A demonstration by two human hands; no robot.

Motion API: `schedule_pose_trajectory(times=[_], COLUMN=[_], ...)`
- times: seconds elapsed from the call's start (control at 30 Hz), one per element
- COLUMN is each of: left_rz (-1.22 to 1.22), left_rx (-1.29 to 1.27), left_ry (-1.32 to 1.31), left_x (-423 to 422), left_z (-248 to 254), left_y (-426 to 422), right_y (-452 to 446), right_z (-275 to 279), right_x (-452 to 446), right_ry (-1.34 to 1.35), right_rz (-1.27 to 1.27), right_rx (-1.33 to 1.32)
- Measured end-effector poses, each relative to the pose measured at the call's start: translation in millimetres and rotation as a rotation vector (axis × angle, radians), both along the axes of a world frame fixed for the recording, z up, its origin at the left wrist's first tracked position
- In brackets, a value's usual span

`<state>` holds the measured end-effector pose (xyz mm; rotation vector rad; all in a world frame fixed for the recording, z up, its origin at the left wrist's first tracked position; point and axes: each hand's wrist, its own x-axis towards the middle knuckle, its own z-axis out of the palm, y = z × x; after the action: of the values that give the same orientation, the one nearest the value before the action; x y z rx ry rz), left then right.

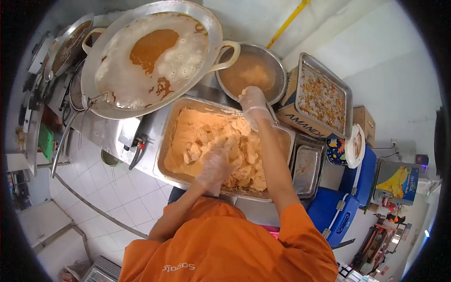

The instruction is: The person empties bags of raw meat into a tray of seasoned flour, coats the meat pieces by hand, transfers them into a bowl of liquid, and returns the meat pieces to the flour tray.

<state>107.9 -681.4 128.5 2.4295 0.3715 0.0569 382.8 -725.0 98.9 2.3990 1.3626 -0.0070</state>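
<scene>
A large metal tray (162,164) holds orange-tinted flour with coated lumps heaped at its middle and right. My left hand (217,164), in a clear plastic glove, is down in the flour among the lumps; its fingers are partly hidden and blurred. Above the tray's far right edge, my right hand (253,101), also gloved, is closed near the rim of a round metal bowl (282,82) of brownish liquid. What it grips, if anything, is too hidden to name.
A wide pan (213,28) of foamy oil stands at the back left. Right of the tray are a smaller empty tray (307,164), a crumb-covered tray (347,113) on a cardboard box, a white-lidded tub (355,145) and a blue cooler (333,211).
</scene>
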Motion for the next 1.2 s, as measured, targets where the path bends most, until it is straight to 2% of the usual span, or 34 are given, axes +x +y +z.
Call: schedule_pose_trajectory(times=[0.03, 0.1, 0.17, 0.23, 0.27, 0.3, 0.37, 0.4, 0.47, 0.53, 0.6, 0.67, 0.7, 0.8, 0.83, 0.87, 0.9, 0.97, 1.0, 1.03, 1.1, 1.13, 1.2], left_rz=[-0.033, -0.03, -0.03, 0.025, 0.084, 0.144, 0.261, 0.319, 0.427, 0.496, 0.529, 0.474, 0.439, 0.399, 0.42, 0.437, 0.451, 0.463, 0.465, 0.49, 0.546, 0.531, 0.498], left_rx=[0.03, 0.071, 0.021, -0.092, -0.178, -0.261, -0.406, -0.477, -0.751, -1.005, -1.246, -1.291, -1.313, -1.298, -1.178, -1.054, -0.929, -0.503, -0.291, -0.307, -0.342, -0.33, -0.304], left_ry=[-0.021, -0.059, 0.019, 0.107, 0.15, 0.19, 0.057, -0.01, 0.098, 0.117, 0.046, 0.023, 0.013, -0.037, -0.024, -0.013, -0.005, -0.183, -0.273, -0.22, -0.118, -0.13, -0.151], left_x=[9, 19, 24, 22, 22, 21, 15, 12, -8, -14, -15, -15, -13, -12, -13, -12, -11, -7, -3, -2, 4, 5, 12], left_z=[-3, -28, -69, -66, -40, -25, -36, -46, -91, -85, -30, -41, -45, -29, -32, -38, -46, -60, -57, -53, -18, -6, 10], left_y=[-7, -15, -10, 1, 9, 15, 26, 33, 52, 57, 51, 55, 55, 48, 45, 42, 39, 34, 33, 34, 37, 38, 40], right_y=[3, 9, 3, -5, -10, -16, -24, -23, -25, -32, -40, -36, -33, -28, -25, -19, -13, -3, -7, -17, -19, -18, -18], right_z=[-4, -42, -29, 1, 12, 1, -28, -13, 52, 85, 85, 72, 59, -12, -42, -46, -40, -20, -12, -5, -19, -60, -159], right_x=[4, 17, 9, -6, -12, -13, -14, -25, -65, -93, -125, -163, -169, -172, -168, -165, -163, -159, -156, -152, -145, -141, -129], right_ry=[-0.068, 0.005, 0.006, 0.036, 0.057, 0.04, 0.006, 0.213, 0.635, 0.678, 0.562, 0.281, 0.288, 0.253, 0.211, 0.252, 0.292, 0.537, 0.375, 0.211, -0.013, -0.067, 0.1], right_rz=[0.092, -0.145, -0.038, 0.086, 0.151, 0.116, 0.048, -0.14, -0.52, -0.626, -0.676, -0.671, -0.714, -0.753, -0.706, -0.725, -0.745, -0.902, -0.665, -0.427, -0.262, -0.337, -0.481], right_rx=[-0.107, 0.01, -0.042, -0.082, -0.098, -0.01, 0.169, 0.327, 0.63, 0.671, 0.691, 0.695, 0.701, 0.688, 0.657, 0.65, 0.642, 0.668, 0.525, 0.377, 0.293, 0.357, 0.646])
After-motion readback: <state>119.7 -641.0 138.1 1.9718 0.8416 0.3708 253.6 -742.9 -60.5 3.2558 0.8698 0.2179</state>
